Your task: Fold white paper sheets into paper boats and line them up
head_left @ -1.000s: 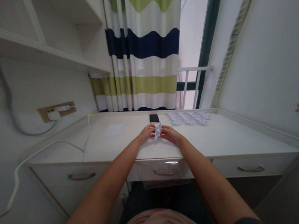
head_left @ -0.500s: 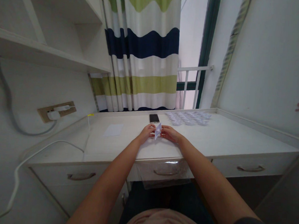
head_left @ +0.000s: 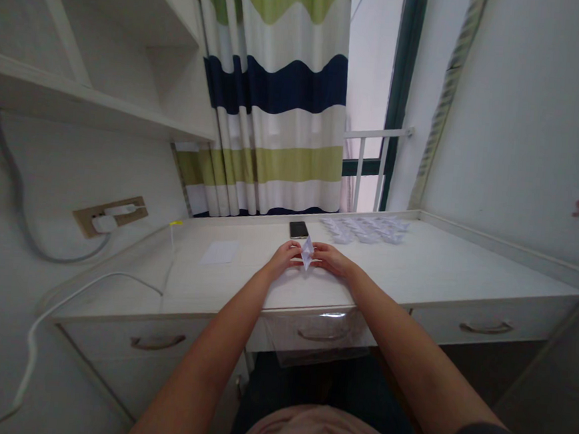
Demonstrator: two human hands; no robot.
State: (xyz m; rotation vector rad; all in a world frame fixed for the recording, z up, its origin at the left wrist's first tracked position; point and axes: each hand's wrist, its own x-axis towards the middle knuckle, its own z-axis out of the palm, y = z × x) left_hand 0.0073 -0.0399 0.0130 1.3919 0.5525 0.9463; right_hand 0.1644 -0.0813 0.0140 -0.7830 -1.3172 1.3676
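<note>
White folded paper [head_left: 307, 254] stands on end just below the middle of the frame, my left hand [head_left: 282, 256] pinching it from one side, my right hand [head_left: 333, 259] from the other. Just above it on the counter [head_left: 471, 261] lies a black phone [head_left: 298, 230]. Small folded pieces [head_left: 365, 229] cluster right of centre; a flat sheet [head_left: 219, 252] lies left of centre.

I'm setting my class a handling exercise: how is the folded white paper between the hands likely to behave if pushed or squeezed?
The folded white paper is probably light, since fingers of the left hand and right hand support it. Its creases likely make it stiffer than the flat sheet, though its thin-looking walls might crumple if squeezed hard.
</note>
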